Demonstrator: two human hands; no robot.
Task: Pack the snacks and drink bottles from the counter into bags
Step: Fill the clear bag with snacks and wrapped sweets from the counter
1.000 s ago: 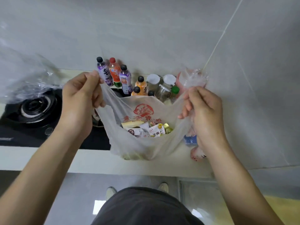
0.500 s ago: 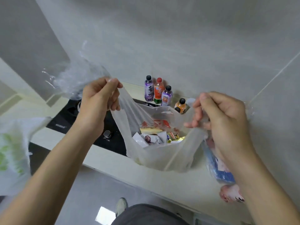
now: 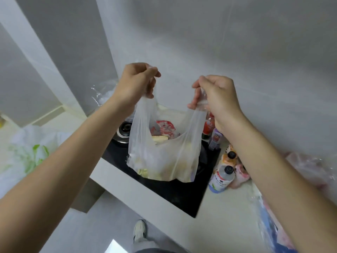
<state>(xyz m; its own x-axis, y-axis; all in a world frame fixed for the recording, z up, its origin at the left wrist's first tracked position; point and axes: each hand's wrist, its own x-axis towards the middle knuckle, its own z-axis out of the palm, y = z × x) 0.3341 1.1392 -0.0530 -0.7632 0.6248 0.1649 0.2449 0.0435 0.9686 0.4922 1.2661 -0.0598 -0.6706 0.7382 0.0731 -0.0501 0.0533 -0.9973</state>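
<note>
The left hand (image 3: pixel 135 80) pinches one handle of a thin translucent white plastic bag with a red print (image 3: pixel 164 152), fingers curled tight round the twisted plastic; the right hand (image 3: pixel 217 95) pinches the other handle in the same way, so each grip is closed on the bag. The bag hangs between the two hands, over the black glass gas hob (image 3: pixel 175 190) set into the pale bench (image 3: pixel 228 216); whether its bottom touches the hob cannot be told; yellow and white snack packets (image 3: pixel 158 138) show dimly through its wall and at its mouth. Behind the bag's left side sits the round metal burner (image 3: pixel 125 129) of the hob, partly hidden by the plastic.

To the right of the bag, along the grey wall, stand the drink bottles; a white-labelled bottle with a black cap (image 3: pixel 221 178) is nearest, an orange bottle with a black cap (image 3: pixel 230 157) is just behind it, and further back a purple bottle (image 3: pixel 215 138) and a dark red bottle (image 3: pixel 207 127) are half covered by the right wrist and the bag handle. A pink packet (image 3: pixel 239 176) lies just beside the white-labelled bottle. At the far right a clear plastic bag with blue and pink contents (image 3: pixel 273 223) lies on the bench, under the right forearm; at the far left a white bag with green print (image 3: pixel 27 154) rests on the bench, and crumpled clear plastic (image 3: pixel 104 95) sits behind the left forearm. A white shoe (image 3: pixel 139 231) shows on the floor below.
</note>
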